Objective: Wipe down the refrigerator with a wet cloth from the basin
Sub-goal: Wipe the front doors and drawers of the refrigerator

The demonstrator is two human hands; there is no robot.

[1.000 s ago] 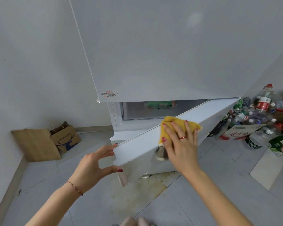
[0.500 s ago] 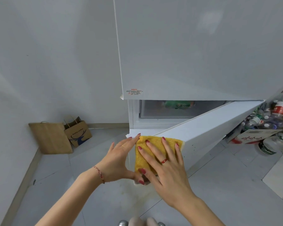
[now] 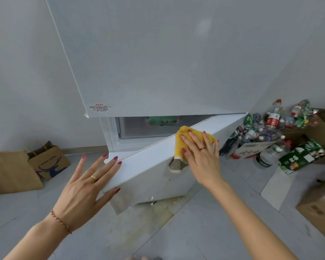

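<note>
The white refrigerator (image 3: 176,53) fills the upper middle of the head view, its upper door closed. The lower door (image 3: 148,162) stands swung open toward me. A yellow cloth (image 3: 182,141) with a grey underside lies draped over that door's top edge. My right hand (image 3: 201,158) presses flat on the cloth with straight, spread fingers. My left hand (image 3: 84,188) is spread open at the door's free corner, fingertips touching its top edge. No basin is in view.
Two brown paper bags (image 3: 26,167) stand against the left wall. A heap of plastic bottles and cartons (image 3: 276,134) fills the right corner, with a cardboard box (image 3: 319,209) nearer me. The floor below the door (image 3: 148,216) is stained.
My right hand slid the cloth along the door's top edge from the free corner back toward the hinge side. My left hand opened wider and stays at the corner.
</note>
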